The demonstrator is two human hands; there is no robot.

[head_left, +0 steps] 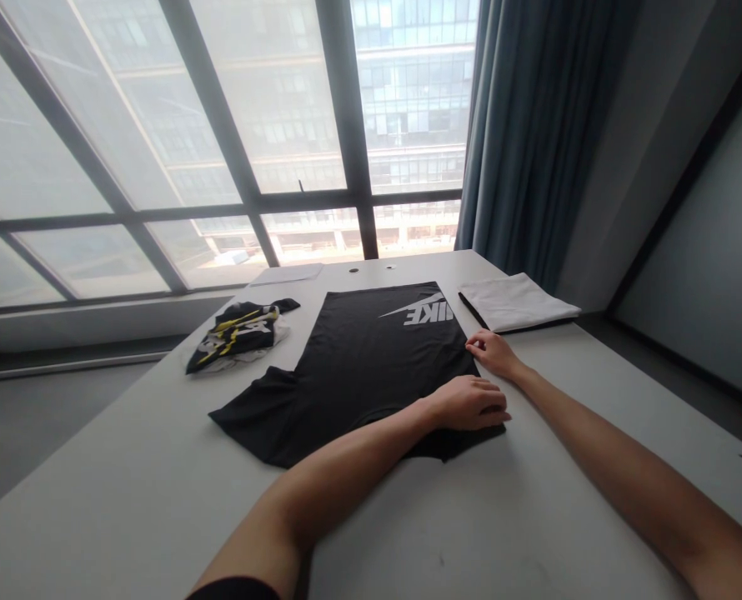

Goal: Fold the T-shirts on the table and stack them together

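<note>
Across the middle of the white desk [408, 533], a black T-shirt [352, 350] spread flat, straight far edge towards the windows [271, 92], neck end towards the near side and partly hidden behind the left forearm [346, 479]. White printed lettering [430, 313] close to the far right corner, upside down from this viewpoint. One short sleeve [252, 417] splayed out to the left, the other partly beneath the left hand [469, 402]. Left arm reaching over the near part of the shirt, left hand palm down at the right-hand sleeve, fingers close together and bent; cannot tell gripping from mere resting. Just beyond, at the shirt's right side edge, the right hand [493, 352], thumb and forefinger brought near each other at the border, remaining fingers curled in; cannot tell for certain about any cloth pinched between the tips. Near the shirt on the left, a crumpled garment [243, 333] in black, yellow, white and grey. On the right, just past the right hand, a folded white cloth [514, 302] with a dark strip along the side facing the shirt. Towards the far edge, a flat pale sheet [289, 273] and a small dark round spot [353, 270]. To the right of the windows, a hanging blue-grey curtain [521, 125].
</note>
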